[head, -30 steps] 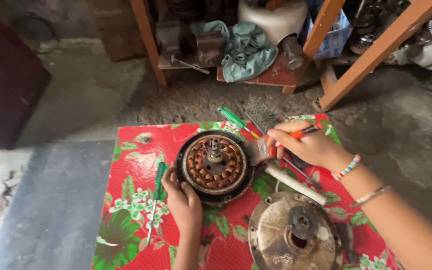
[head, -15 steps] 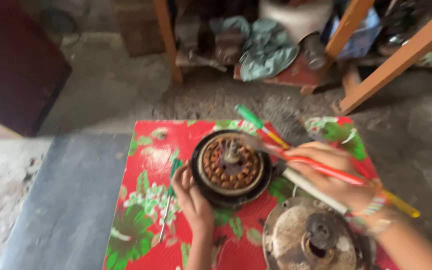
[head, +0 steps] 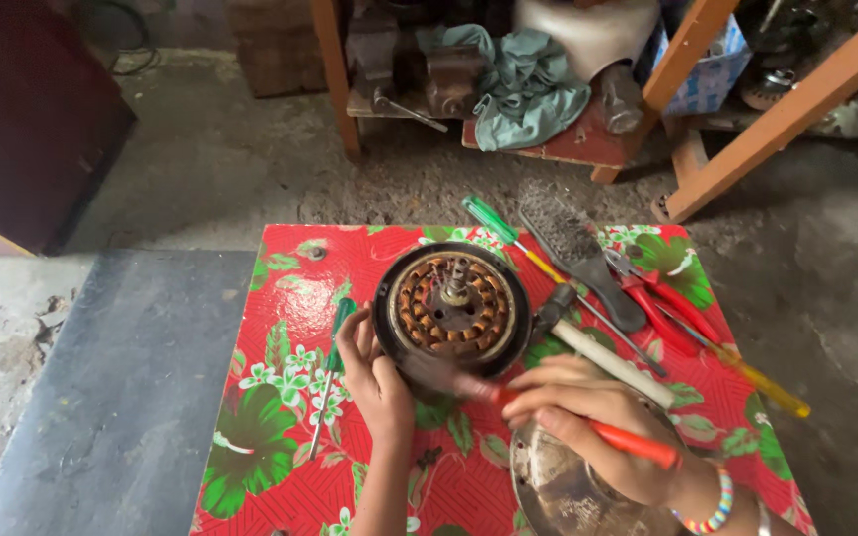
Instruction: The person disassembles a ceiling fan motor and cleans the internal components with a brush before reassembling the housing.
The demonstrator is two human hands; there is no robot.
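Note:
A round black motor housing with copper windings [head: 452, 310] lies on a small table under a red flowered cloth [head: 290, 298]. My left hand [head: 373, 372] rests against the housing's left lower rim. My right hand [head: 588, 422] grips a red-handled brush [head: 638, 442] whose blurred head reaches the housing's near edge. A round metal motor cover [head: 558, 491] sits under my right hand, partly hidden by it.
A green screwdriver [head: 335, 347] lies left of the housing. To its right lie a hammer [head: 603, 352], a green-and-yellow screwdriver [head: 508, 238], a dark brush [head: 578, 258], red pliers [head: 657, 303] and a yellow-handled tool [head: 767, 387]. Wooden legs [head: 777, 114], a vise and cloth stand behind.
My right hand picked up the red-handled brush from the tools on the right and swung it down to the housing's near edge. My left hand stayed on the rim.

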